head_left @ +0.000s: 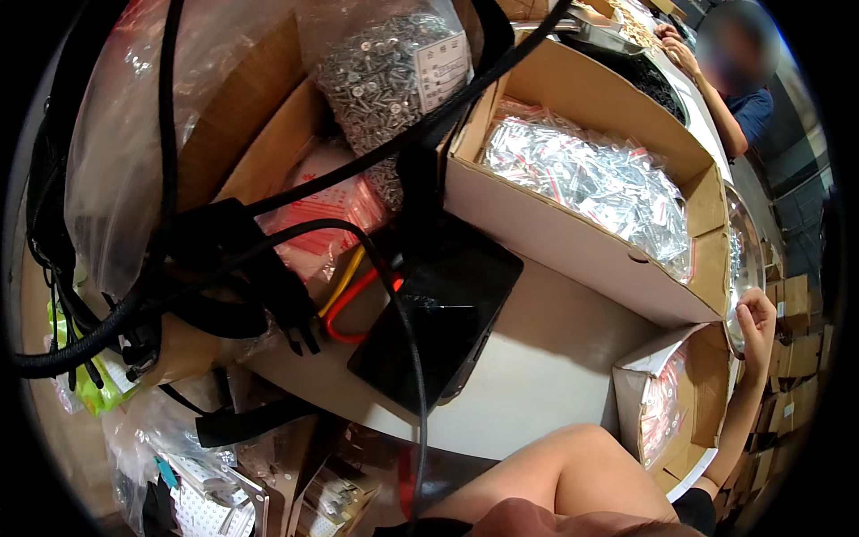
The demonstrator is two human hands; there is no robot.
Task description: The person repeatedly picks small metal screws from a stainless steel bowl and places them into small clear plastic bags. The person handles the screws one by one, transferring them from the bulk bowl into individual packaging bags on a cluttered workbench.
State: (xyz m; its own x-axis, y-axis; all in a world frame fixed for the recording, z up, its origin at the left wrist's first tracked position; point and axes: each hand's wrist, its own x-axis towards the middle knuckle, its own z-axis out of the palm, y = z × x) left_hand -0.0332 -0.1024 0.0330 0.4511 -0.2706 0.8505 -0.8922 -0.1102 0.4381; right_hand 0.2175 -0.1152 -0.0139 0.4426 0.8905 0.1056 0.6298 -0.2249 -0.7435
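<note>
My right hand [757, 329] is at the far right, with its fingers curled in a pinch beside the rim of a shiny round tray [759, 234]. Small metal pieces lie in that tray, which is partly hidden by a large carton. Whatever the fingertips hold is too small to make out. Next to my right forearm stands a small open cardboard box [629, 394] with red-marked plastic packets [664, 403] inside. My left hand does not show; a bare bent limb fills the bottom edge.
The large open carton [573, 228] holds many clear bags of hardware [591, 179]. A black tablet-like device [438, 313] lies on the white table [537, 358], crossed by a cable. A bag of screws [385, 80] stands behind. Black straps hang at left. Another person [738, 80] sits at far right.
</note>
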